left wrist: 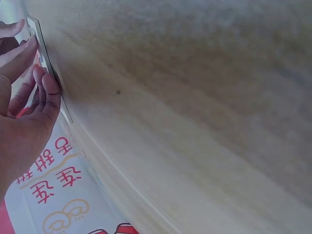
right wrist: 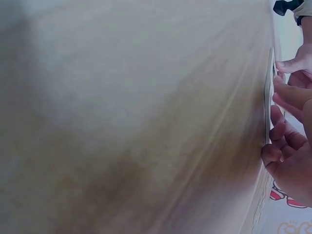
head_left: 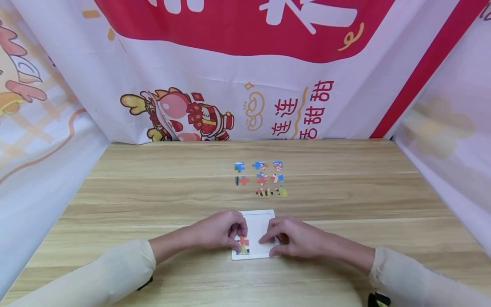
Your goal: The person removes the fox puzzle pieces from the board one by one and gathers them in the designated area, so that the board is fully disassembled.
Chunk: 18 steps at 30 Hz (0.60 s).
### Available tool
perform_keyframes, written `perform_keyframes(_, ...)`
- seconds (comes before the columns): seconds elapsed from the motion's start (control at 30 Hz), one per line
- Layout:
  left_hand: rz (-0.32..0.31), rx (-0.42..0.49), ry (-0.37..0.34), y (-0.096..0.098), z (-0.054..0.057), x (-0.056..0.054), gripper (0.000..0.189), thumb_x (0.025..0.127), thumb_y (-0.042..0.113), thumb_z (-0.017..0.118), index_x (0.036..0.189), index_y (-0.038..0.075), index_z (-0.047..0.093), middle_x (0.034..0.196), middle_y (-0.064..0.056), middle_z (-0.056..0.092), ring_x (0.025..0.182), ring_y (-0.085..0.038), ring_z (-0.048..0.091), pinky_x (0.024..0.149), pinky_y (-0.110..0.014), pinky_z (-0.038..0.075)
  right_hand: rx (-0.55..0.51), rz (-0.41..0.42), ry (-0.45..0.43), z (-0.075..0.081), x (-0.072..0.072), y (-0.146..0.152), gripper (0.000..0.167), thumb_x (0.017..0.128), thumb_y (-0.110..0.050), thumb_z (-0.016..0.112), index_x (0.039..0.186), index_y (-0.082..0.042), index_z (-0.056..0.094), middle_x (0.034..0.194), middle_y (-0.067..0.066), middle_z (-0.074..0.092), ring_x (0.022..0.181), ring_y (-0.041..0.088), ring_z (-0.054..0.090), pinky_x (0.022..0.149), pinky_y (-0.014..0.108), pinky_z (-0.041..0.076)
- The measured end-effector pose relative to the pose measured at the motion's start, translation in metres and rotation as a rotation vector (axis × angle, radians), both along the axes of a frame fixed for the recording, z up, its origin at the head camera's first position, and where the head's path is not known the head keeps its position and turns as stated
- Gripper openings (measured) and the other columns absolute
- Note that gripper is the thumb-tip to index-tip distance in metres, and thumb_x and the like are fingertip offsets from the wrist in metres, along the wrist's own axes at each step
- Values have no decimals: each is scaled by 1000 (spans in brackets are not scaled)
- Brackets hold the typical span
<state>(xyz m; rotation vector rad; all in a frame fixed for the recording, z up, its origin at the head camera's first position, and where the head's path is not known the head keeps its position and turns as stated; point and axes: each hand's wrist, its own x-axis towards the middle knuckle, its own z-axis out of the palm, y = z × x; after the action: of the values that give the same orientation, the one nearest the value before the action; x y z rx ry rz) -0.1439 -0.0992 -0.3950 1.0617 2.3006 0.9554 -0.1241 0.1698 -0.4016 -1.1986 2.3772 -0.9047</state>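
Observation:
A white puzzle tray (head_left: 256,228) lies on the table in front of the person. At its left side sit puzzle pieces (head_left: 244,249) in orange, yellow and black, partly covered by fingers. My left hand (head_left: 224,230) comes in from the left, thumb and forefinger pinching at an orange piece there. On the opposite side my right hand (head_left: 293,236) holds the tray's right edge, with its forefinger reaching over the bare tray surface. The left wrist view shows the left hand (left wrist: 31,105) at the tray's edge; the right wrist view shows the right hand (right wrist: 290,153) against it.
Behind the tray, several loose puzzle pieces (head_left: 262,179) lie spread in rows on the wooden table (head_left: 153,192). A printed cloth (head_left: 230,76) hangs along the table's back edge, and more cloth hangs at both sides.

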Motion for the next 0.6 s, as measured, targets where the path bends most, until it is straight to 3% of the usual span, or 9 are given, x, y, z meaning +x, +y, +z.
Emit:
perform_keyframes(0.23, 13, -9, -53, 2, 0, -1, 26, 79, 8, 90, 89, 10, 66, 73, 4, 58, 64, -1, 49, 59, -19, 44, 24, 10, 2, 5, -3, -1, 30, 88, -14, 84, 117, -8, 79, 85, -7, 60, 72, 1, 48, 62, 18, 44)
perform_keyframes(0.6, -45, 39, -61, -1, 2, -6, 15, 84, 2, 84, 92, 6, 71, 78, 6, 62, 68, -2, 51, 64, -20, 48, 9, -3, -14, 2, -4, -1, 31, 86, -12, 86, 116, -8, 80, 84, -8, 60, 69, -1, 46, 59, 17, 42)
